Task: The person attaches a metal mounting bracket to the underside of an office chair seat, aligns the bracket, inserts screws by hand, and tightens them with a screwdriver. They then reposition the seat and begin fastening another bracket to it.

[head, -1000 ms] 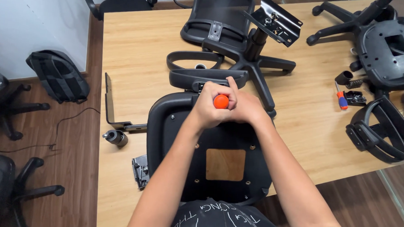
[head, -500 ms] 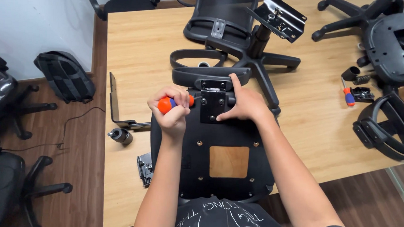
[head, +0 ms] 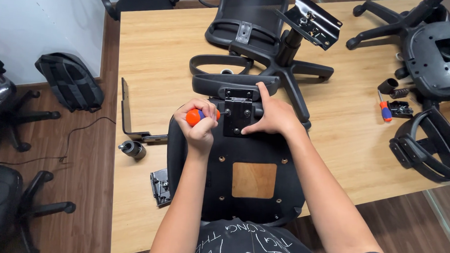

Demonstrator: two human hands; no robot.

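Closest to the person, at the near edge of the wooden surface (head: 152,59), lay an upturned black seat pan (head: 233,176), underside up, with a bare plywood square at its middle and screw holes round it. It looked broad, rigid and fairly heavy, unlikely to slide about; its moulded rim seemed the sensible place to take hold. Over its far end the left hand (head: 199,126) had its grip clamped round the orange-and-blue handle of a screwdriver (head: 198,115), a light, stiff tool whose smooth handle seemed to want a full fist; its shaft was hidden, so where the tip sat could not be told. Just beside it the right hand (head: 270,117) pressed, fingers spread and closed on nothing, on a black metal bracket plate (head: 238,112) resting on the seat pan, hard and flat, probably liable to shift until fastened. Left of the seat lay an L-shaped bracket (head: 128,118) and a small cylinder (head: 133,149). Farther off stood a chair base (head: 287,59), and away right a second screwdriver (head: 384,108).
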